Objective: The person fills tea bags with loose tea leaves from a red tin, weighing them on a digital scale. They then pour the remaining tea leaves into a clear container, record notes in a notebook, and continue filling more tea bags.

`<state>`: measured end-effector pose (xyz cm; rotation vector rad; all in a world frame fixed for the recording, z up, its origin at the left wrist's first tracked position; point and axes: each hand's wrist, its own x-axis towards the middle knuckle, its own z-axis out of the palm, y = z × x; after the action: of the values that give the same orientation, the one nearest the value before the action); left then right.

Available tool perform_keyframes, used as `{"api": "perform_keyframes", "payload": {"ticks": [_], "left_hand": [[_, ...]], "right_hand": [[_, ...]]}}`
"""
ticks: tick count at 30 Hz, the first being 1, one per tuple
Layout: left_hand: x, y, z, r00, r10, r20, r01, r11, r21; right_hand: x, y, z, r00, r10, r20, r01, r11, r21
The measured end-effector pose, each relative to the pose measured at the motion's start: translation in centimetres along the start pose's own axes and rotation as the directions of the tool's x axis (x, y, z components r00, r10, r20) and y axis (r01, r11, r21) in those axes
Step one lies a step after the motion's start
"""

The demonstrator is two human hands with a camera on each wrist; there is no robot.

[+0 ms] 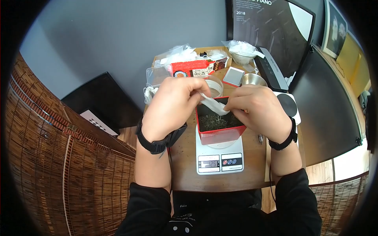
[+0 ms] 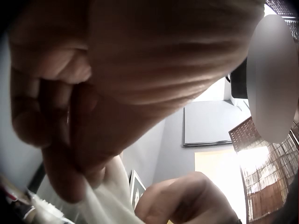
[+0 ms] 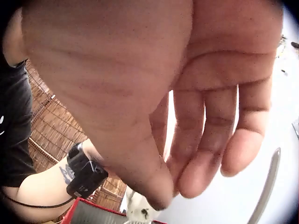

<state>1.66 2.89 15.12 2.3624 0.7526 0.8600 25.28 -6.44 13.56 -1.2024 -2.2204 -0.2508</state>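
A thin white pouch (image 1: pixel 214 105) is stretched between both hands over a red-rimmed clear box (image 1: pixel 219 137). My left hand (image 1: pixel 172 103) pinches its left end between thumb and fingers. On the other end are the thumb and fingertips of my right hand (image 1: pixel 258 110), pinching it. Dried, dark green crumbled leaves (image 1: pixel 208 122) lie in the box under the pouch. A white digital kitchen scale (image 1: pixel 201 149) with a lit display carries the box. Up close in the right wrist view, a dark green speck shows on the pouch (image 3: pixel 139 207).
Behind the box are a round clear tub (image 1: pixel 215 87), a metal bowl (image 1: pixel 254 80) and a white-faced tablet-like device (image 1: pixel 234 76). Red packaging (image 1: pixel 193 67) and plastic bags fill a tray at the back. A long black appliance (image 1: pixel 272 70) lies at the back right.
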Motion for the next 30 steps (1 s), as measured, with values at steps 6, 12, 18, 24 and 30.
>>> {"api": "perform_keyframes", "payload": {"ticks": [6,12,18,24,30], "left_hand": [[0.0,0.7,0.7,0.993,0.092,0.077,-0.098,0.991,0.087],[0.1,1.1,0.9,0.993,0.101,0.058,-0.11,0.974,0.198],[0.3,1.2,1.6,0.991,0.112,0.078,-0.121,0.985,0.124],[0.3,0.7,1.4,0.964,0.266,-0.01,-0.266,0.964,0.015],[0.3,1.7,1.3,0.98,0.191,0.053,-0.189,0.981,-0.035]], "right_hand": [[0.0,0.1,-0.7,1.0,-0.015,0.006,0.014,0.999,0.029],[0.1,-0.3,-0.5,0.996,0.065,-0.056,-0.062,0.996,0.062],[0.3,-1.2,-0.9,0.966,0.196,0.172,-0.212,0.974,0.084],[-0.2,-0.5,0.0,0.99,0.085,0.116,-0.086,0.996,0.004],[-0.2,-0.7,-0.2,0.96,0.171,0.221,-0.147,0.982,-0.122]]}}
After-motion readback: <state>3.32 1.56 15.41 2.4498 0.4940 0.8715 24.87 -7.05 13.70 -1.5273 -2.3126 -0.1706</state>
